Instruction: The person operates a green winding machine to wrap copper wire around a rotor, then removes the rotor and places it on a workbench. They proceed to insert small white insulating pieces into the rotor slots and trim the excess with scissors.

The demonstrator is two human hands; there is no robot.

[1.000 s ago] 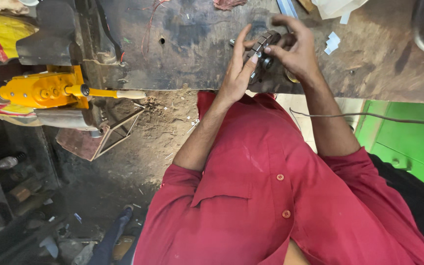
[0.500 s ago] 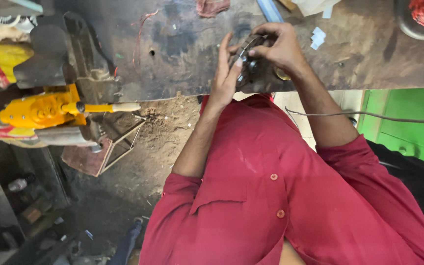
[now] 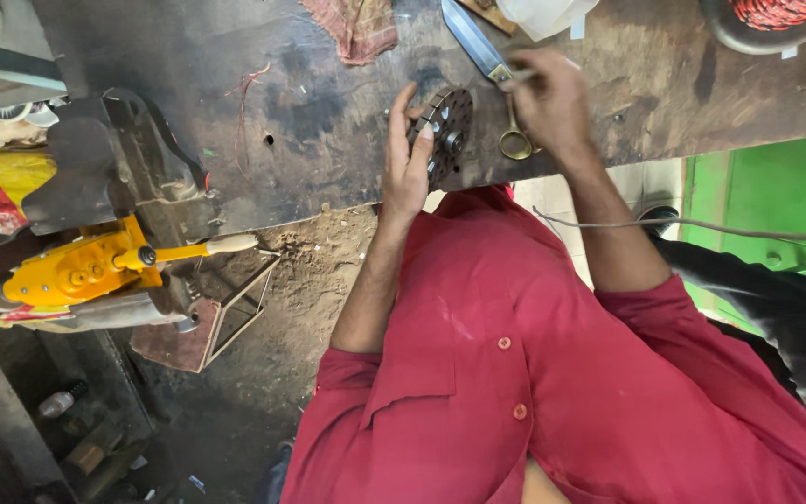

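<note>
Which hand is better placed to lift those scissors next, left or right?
Right, probably. The right hand rests on the scissors near their pivot, while the left hand is occupied holding the round metal disc at the workbench edge.

The person wears a red button-front shirt with short sleeves, a chest pocket and red buttons.
</note>
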